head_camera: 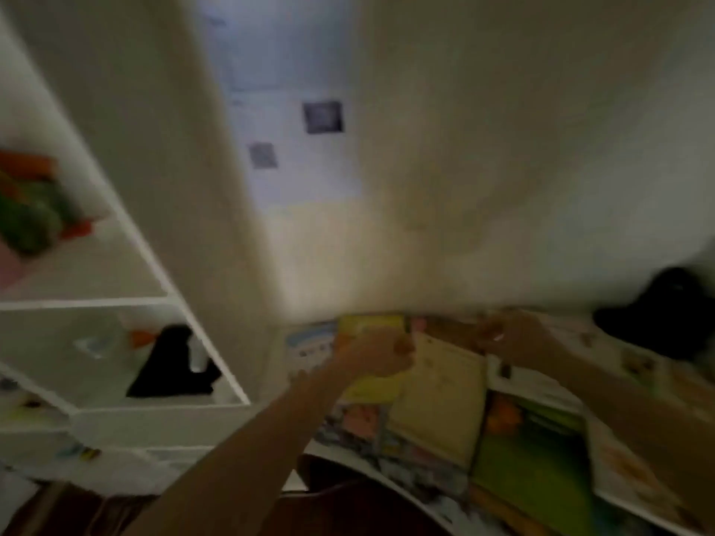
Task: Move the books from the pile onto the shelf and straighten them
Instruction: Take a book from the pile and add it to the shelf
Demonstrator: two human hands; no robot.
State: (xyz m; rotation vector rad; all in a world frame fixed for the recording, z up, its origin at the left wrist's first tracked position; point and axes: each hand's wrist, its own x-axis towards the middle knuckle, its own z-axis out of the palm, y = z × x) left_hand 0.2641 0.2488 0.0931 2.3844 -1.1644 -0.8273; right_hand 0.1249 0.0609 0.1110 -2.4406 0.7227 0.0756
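The frame is heavily blurred. A pile of colourful books [445, 412] lies spread on a white surface at the lower right. My left hand [381, 355] is closed on the upper edge of a yellow book [371, 384] at the far left of the pile. My right hand [510, 338] rests on the far edge of a pale yellow book [441, 404] beside it; its grip is too blurred to judge. The white shelf unit [127, 299] stands at the left.
The shelf compartments hold green and orange items [35, 210] above and a black object [170, 365] lower down. A dark shape [665, 319] sits at the right by the wall. The white table's curved edge [390, 479] runs near my body.
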